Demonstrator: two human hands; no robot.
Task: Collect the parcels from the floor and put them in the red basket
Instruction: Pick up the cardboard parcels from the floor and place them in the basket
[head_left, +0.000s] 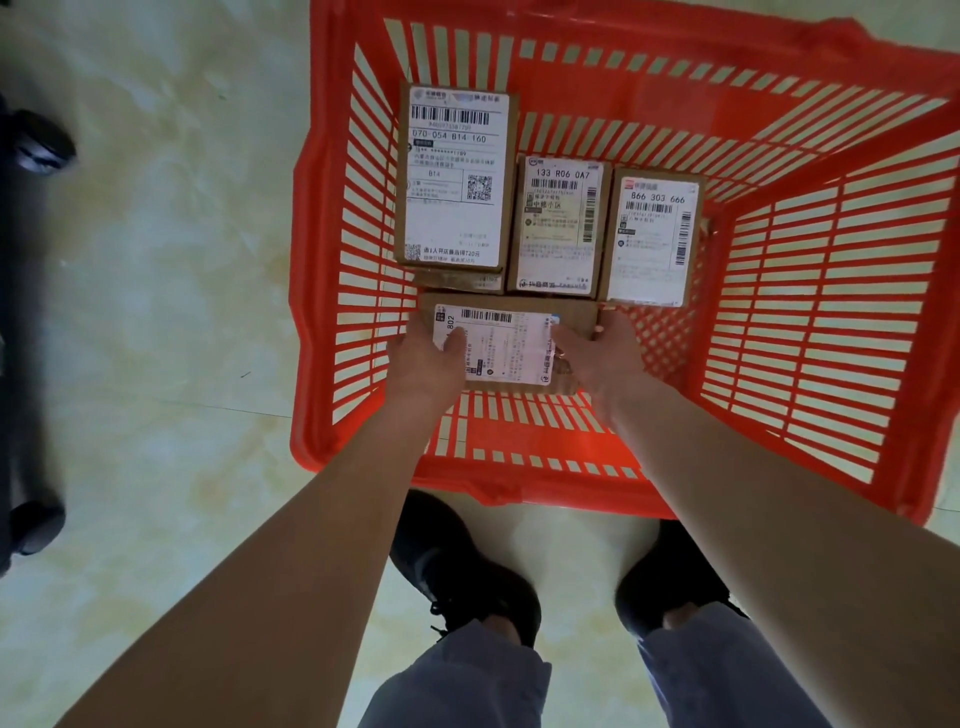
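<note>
The red basket (810, 322) stands on the floor right in front of me. Three cardboard parcels with white labels lie in a row at its far side: a large one (454, 182) on the left, a middle one (558, 223), and a right one (652, 236). Both my hands reach into the basket and hold a fourth labelled parcel (506, 345) low at the near side. My left hand (428, 358) grips its left end, thumb on the label. My right hand (597, 351) grips its right end.
The pale tiled floor (156, 312) surrounds the basket. My two dark shoes (462, 566) stand just behind the basket's near rim. Black chair castors (41, 140) sit at the left edge.
</note>
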